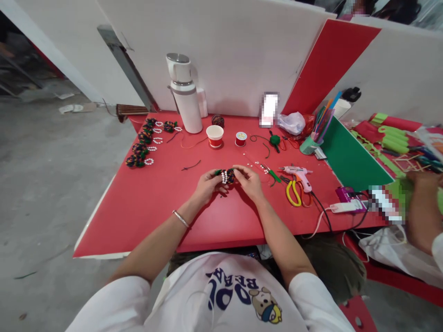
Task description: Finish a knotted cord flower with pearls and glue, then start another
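White cartoon-print T-shirt [226,295] sits nearest, and beyond it the left hand [206,185] and right hand [249,182] grip opposite ends of a dark multicolour yarn piece [230,177] with white beads [224,177], held between them above the red surface [155,198], long axis left-to-right, neither hand clearly nearer.

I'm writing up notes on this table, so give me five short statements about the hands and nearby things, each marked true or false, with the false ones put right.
1. The left hand and right hand both hold the beaded yarn piece. True.
2. The glue gun lies on the table. True.
3. The glue gun is to the left of both hands. False: it is to their right.
4. The spool stands to the right of the paper cup. True.
5. The paper cup lies tipped over. False: it stands upright.
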Tool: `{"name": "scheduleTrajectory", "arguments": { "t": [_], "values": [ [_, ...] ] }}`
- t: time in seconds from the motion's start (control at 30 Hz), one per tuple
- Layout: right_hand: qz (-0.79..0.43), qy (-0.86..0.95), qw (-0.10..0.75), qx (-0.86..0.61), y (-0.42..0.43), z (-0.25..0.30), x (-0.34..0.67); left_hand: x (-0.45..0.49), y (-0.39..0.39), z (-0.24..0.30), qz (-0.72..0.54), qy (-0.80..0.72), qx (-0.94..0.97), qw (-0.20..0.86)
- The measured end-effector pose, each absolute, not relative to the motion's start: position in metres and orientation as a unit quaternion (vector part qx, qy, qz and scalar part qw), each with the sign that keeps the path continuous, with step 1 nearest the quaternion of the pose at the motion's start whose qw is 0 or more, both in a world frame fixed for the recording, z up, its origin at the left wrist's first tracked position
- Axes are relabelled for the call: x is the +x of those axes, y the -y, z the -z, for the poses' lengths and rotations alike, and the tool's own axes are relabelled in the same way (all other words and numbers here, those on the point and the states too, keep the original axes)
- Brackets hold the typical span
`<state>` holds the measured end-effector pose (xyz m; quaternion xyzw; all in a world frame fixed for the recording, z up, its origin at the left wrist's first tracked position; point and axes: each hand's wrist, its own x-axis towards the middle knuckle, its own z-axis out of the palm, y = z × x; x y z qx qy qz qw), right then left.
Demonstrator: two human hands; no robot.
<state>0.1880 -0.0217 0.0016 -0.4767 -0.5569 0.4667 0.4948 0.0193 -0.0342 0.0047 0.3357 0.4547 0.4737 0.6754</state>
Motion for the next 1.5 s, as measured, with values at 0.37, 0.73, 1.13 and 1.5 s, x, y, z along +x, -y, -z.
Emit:
{"name": "scheduleTrajectory", "arguments": {
  "t": [0.37,0.73,1.13,1.5],
  "values": [
    [-0.437,0.575,0.489,-0.49,0.023,-0.001,0.183,0.02,0.032,0.001,-0.5,-0.448,0.337,0.66],
    [-0.41,0.567,0.502,-0.508,0.023,0.007,0.181,0.022,0.031,0.007,-0.504,-0.444,0.36,0.647],
    [-0.396,0.569,0.51,-0.509,0.024,0.008,0.18,0.022,0.032,0.009,-0.504,-0.435,0.365,0.651],
    [-0.385,0.572,0.509,-0.515,0.025,0.01,0.181,0.025,0.032,0.009,-0.508,-0.436,0.366,0.647]
  ]
}}
